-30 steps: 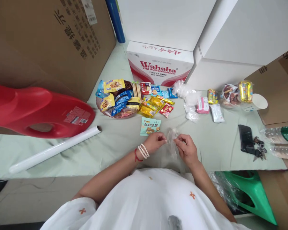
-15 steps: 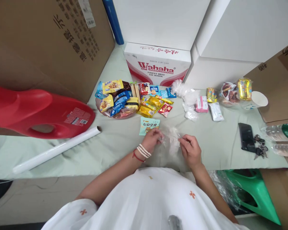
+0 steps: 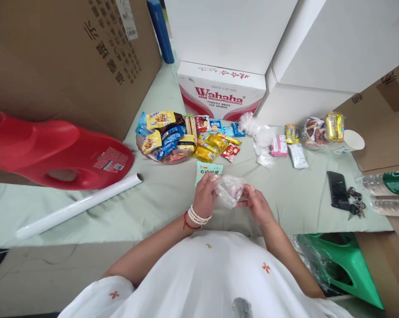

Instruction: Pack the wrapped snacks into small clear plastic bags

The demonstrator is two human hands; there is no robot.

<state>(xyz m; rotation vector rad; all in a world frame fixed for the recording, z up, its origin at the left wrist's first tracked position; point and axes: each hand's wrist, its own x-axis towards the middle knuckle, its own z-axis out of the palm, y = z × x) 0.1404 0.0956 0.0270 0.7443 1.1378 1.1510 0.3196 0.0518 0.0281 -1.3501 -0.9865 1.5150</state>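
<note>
Between my hands, above the green cloth, is a crumpled clear plastic bag [image 3: 230, 191]. My left hand [image 3: 206, 194] is closed on its left edge. Fingers of my right hand [image 3: 257, 204] pinch its right side. Just behind my left hand lies a mint-green snack packet [image 3: 204, 168], partly covered by that hand. Farther back a plate [image 3: 142, 152] is heaped with wrapped snacks in yellow, blue and brown. Beside it lie yellow packets [image 3: 204, 153] and a red packet [image 3: 230, 152]. More clear plastic bags [image 3: 264, 137] sit bunched to the right of these.
A red jug [image 3: 63, 150] and a white roll [image 3: 80, 205] lie at left. Behind stands a Wahaha carton [image 3: 221, 95]. On the right are a pink packet [image 3: 279, 145], a paper cup [image 3: 354, 141], a phone [image 3: 337, 190], keys [image 3: 356, 205] and plastic bottles [image 3: 373, 183].
The plastic bag, blurred and hanging between my hands before, is now spread wider and bunched higher. Both hands have shifted slightly left with it. The view has moved a little.
</note>
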